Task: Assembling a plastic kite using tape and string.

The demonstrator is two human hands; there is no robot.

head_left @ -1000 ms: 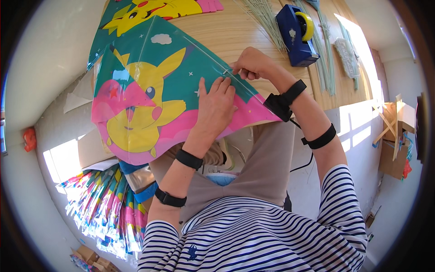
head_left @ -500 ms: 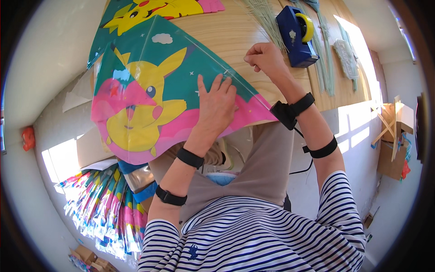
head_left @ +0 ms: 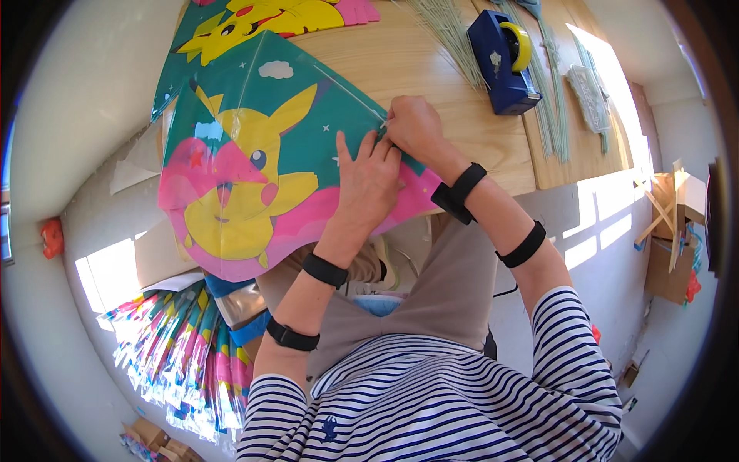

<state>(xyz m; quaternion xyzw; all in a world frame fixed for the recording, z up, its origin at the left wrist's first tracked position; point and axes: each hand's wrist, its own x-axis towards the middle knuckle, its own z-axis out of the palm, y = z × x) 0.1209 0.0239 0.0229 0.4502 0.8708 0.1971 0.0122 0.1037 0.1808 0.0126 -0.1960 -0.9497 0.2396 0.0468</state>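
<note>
A kite (head_left: 296, 158), green and pink with a yellow cartoon animal, lies over the table's near edge, its lower part hanging past it. Along its right side runs a thin pale rod or seam. My left hand (head_left: 366, 181) rests on the sheet with fingers spread, just inside that side. My right hand (head_left: 419, 131) meets the kite's right edge beside the left fingertips, thumb and fingers pinched together. What lies in the pinch is hidden. Black bands are strapped round both forearms.
A blue tape dispenser (head_left: 502, 69) with yellow tape stands on the wooden table (head_left: 431, 85). Thin pale rods (head_left: 443, 38) and a clear plastic box (head_left: 589, 98) lie around it. Another printed sheet (head_left: 308, 17) is at the far left. Many finished-looking folded kites (head_left: 185, 346) hang lower left.
My right hand has moved left from above the bare table to the kite's right edge, next to my left hand. The left hand stays nearly still on the sheet.
</note>
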